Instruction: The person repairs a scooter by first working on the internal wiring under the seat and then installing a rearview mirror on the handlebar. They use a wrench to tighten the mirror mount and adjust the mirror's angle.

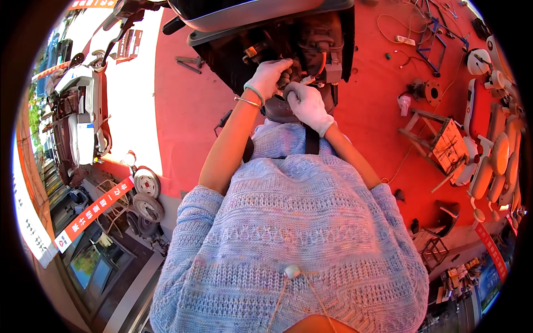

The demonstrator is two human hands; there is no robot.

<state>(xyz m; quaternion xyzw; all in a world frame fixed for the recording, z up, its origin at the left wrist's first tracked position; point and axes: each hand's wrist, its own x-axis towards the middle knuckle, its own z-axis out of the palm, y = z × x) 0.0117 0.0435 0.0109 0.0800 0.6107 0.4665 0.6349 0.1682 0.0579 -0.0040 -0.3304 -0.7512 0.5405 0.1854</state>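
An open dark compartment (222,53) of a vehicle with a grey-and-black body (261,12) is at the top centre. My left hand (269,77), in a whitish glove, reaches into it with fingers curled and pressed on dark parts I cannot make out. Just to its right and lower, my right hand (308,108), also gloved, has its fingers curled close to the left fingertips; what they hold is hidden. Around them are an orange cable (322,64), a grey box (333,73) and small pale connectors (309,80). A dark padded surface (280,112) shows below my hands.
On the red floor (372,139) are a wooden stand (447,144), a blue metal frame (436,47), a round flanged metal part (433,91), cords, and several seats (498,155) at the right. A scooter (83,111) and several wheels (147,182) are at the left.
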